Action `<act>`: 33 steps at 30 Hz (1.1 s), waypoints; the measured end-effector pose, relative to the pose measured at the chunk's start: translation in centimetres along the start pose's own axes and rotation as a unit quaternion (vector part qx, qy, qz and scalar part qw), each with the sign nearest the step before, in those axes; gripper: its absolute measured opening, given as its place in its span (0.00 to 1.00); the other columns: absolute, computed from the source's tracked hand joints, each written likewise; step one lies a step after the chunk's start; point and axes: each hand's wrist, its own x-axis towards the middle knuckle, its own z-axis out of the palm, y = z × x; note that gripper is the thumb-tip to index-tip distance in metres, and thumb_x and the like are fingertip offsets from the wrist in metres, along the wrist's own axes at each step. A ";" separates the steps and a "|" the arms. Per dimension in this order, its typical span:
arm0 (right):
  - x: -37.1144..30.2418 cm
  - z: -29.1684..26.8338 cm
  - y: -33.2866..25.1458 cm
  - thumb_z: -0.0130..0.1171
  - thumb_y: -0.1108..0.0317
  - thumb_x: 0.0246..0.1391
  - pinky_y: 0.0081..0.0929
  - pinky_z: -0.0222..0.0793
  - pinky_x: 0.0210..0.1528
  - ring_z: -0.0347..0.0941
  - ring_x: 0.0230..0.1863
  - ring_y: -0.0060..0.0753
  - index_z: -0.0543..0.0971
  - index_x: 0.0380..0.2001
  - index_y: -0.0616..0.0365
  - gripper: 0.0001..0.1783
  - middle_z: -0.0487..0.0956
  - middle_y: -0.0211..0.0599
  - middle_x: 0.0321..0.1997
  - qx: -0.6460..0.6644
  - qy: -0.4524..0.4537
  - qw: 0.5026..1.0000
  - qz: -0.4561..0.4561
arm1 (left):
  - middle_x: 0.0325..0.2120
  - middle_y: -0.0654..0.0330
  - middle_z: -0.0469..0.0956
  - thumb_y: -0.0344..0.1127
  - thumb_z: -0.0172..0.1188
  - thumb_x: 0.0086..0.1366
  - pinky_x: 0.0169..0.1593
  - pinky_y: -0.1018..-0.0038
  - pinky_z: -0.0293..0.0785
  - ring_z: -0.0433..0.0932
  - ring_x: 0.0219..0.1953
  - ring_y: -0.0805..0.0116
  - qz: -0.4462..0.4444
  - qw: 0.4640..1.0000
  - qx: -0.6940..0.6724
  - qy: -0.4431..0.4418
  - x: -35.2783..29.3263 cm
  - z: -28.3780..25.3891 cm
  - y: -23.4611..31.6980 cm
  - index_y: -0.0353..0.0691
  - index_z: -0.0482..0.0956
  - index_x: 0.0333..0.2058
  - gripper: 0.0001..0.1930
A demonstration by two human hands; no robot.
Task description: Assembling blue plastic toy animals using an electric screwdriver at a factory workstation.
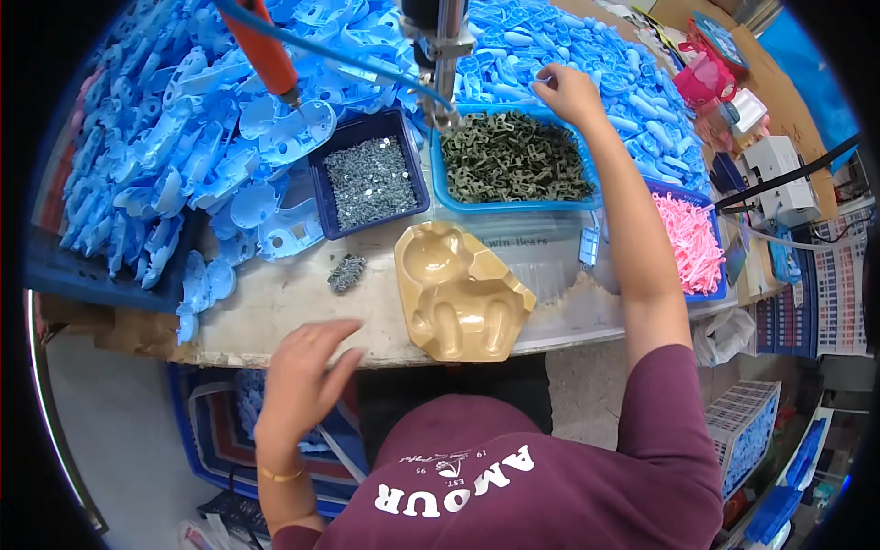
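My left hand (310,374) is held near the table's front edge, to the left of a tan moulded fixture (463,293). Its fingers are apart and nothing lies in them. The fixture has bear-shaped hollows, with no part in them. My right arm reaches far across the table, so that my right hand (570,93) is over a heap of small blue plastic parts (513,50). Thumb and forefinger are bent with a small gap between them, and no held part shows. Larger blue plastic shells (202,137) are piled at the left.
A dark blue tray (323,203) holds small screws; a small metal cluster (346,273) lies before it. The light blue tray (513,209) has dark green clips, another tray (720,293) pink sticks. An orange screwdriver (261,50) and metal tool column (445,64) hang overhead.
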 end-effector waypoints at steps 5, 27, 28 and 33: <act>-8.5 -6.6 -9.8 0.67 0.56 0.60 0.21 0.71 0.37 0.75 0.34 0.18 0.84 0.43 0.61 0.18 0.83 0.27 0.32 0.295 -0.338 0.891 -0.064 | 0.55 0.49 0.77 0.32 0.66 0.62 0.49 0.60 0.76 0.79 0.47 0.49 0.086 0.986 -0.102 0.103 7.1 4.7 3.5 0.38 0.72 0.61 0.27; 7.9 12.0 -2.2 0.64 0.58 0.52 0.52 0.77 0.49 0.78 0.51 0.59 0.72 0.53 0.55 0.27 0.80 0.51 0.49 0.015 0.088 0.973 -0.213 | 0.53 0.57 0.81 0.27 0.71 0.54 0.45 0.66 0.81 0.82 0.43 0.55 0.158 0.986 -0.035 0.039 5.1 8.0 2.9 0.42 0.80 0.54 0.26; 8.0 11.9 -1.9 0.65 0.57 0.52 0.52 0.76 0.48 0.79 0.48 0.60 0.73 0.52 0.53 0.26 0.81 0.52 0.46 0.087 0.073 0.981 -0.155 | 0.53 0.57 0.81 0.27 0.71 0.54 0.45 0.66 0.81 0.82 0.43 0.55 0.157 0.986 -0.038 0.038 4.9 8.1 2.6 0.42 0.80 0.54 0.26; 5.7 3.8 -1.3 0.68 0.58 0.53 0.41 0.77 0.38 0.83 0.37 0.48 0.77 0.47 0.56 0.21 0.85 0.47 0.38 0.030 0.177 0.984 -0.018 | 0.54 0.59 0.80 0.32 0.70 0.55 0.56 0.61 0.77 0.78 0.54 0.54 0.207 0.974 0.061 0.066 4.3 9.5 1.1 0.42 0.80 0.54 0.25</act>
